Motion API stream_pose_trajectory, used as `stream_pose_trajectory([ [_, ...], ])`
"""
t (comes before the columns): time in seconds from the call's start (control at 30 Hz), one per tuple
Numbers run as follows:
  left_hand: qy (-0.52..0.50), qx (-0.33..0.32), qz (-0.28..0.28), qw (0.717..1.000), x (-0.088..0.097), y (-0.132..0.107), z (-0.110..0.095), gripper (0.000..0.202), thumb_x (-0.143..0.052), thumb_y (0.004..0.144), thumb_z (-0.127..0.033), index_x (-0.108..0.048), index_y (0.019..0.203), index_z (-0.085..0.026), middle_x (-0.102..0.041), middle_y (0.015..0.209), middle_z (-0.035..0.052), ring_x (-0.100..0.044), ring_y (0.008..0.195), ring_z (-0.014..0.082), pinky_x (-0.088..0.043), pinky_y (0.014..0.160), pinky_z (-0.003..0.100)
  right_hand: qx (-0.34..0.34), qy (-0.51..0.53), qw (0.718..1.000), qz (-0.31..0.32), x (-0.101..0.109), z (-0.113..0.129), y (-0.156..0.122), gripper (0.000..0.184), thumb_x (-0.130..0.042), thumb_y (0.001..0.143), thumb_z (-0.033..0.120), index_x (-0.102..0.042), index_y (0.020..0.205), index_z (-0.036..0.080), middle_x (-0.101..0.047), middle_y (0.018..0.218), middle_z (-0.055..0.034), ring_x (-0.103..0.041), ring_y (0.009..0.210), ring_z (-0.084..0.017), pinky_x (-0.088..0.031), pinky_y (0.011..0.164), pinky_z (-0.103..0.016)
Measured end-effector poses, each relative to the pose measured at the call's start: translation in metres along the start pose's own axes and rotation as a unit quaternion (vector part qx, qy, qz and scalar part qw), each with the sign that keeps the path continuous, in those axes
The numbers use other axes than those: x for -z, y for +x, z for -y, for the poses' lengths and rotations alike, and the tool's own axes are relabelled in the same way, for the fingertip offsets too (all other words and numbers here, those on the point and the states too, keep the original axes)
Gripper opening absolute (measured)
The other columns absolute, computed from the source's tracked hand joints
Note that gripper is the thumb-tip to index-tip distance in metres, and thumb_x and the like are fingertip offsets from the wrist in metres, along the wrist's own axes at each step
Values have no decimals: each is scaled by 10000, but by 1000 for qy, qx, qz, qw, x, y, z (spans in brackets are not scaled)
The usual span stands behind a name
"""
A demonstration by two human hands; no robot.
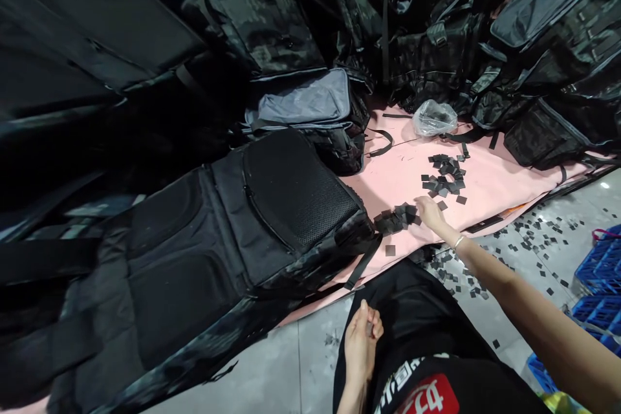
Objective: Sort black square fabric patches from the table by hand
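Right hand point(429, 212) part-open, fingertips on nearer black-square cluster point(395, 220) of two; left hand point(361, 337) curled, hold unclear. One backpack point(233, 233) adjacent.

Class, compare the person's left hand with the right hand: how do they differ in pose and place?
The right hand is stretched far forward onto the heap of small black squares on the pink sheet; the left hand lies close in, fingers bunched, over the black clothing. The right wrist bears a thin bracelet; none shows on the left. Both are bare.
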State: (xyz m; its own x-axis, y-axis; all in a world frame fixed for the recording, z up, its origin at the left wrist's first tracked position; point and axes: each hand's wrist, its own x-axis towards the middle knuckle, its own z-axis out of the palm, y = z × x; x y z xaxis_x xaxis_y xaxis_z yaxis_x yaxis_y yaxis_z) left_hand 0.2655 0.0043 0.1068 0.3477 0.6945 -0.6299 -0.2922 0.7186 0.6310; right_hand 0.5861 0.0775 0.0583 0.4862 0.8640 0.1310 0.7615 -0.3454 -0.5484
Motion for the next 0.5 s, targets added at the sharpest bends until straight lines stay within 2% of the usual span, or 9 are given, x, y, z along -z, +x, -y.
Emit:
stream_pose_trajectory([
  [0.1, 14, 10, 0, 1000, 0, 1, 1, 417, -697, 656, -452, -419, 591, -149, -413, 552, -49, -332, 458, 35, -255, 428, 182, -78, -46, 994, -53, 15, -33, 19, 390, -328, 900, 106, -442, 1271, 62, -422, 1302, -225, -392, 1208, -282, -331, 988, -461],
  [0.2, 22, 13, -6, 1000, 0, 3, 3, 407, -709, 638, -457, -446, 608, -148, -439, 565, -46, -356, 469, 40, -269, 437, 181, -117, -72, 988, -66, 31, -55, 40, 484, -347, 849, 80, -376, 1332, 67, -352, 1375, -215, -328, 1256, -291, -294, 1011, -450],
  [0.37, 32, 29, -17, 999, 4, 9, 6, 413, -735, 598, -457, -460, 611, -149, -461, 564, -46, -359, 463, 39, -268, 432, 180, -110, -70, 991, -20, 50, -69, 71, 438, -517, 762, 97, -540, 1197, 144, -545, 1219, -147, -465, 1129, -237, -350, 966, -331],
  [0.5, 33, 38, -30, 998, 3, 13, 5, 440, -759, 550, -465, -456, 607, -150, -472, 567, -46, -361, 459, 36, -261, 426, 176, -122, -66, 990, -1, 64, -73, 84, 291, -530, 781, 161, -610, 1061, 149, -630, 1052, -133, -555, 997, -223, -409, 871, -306],
])
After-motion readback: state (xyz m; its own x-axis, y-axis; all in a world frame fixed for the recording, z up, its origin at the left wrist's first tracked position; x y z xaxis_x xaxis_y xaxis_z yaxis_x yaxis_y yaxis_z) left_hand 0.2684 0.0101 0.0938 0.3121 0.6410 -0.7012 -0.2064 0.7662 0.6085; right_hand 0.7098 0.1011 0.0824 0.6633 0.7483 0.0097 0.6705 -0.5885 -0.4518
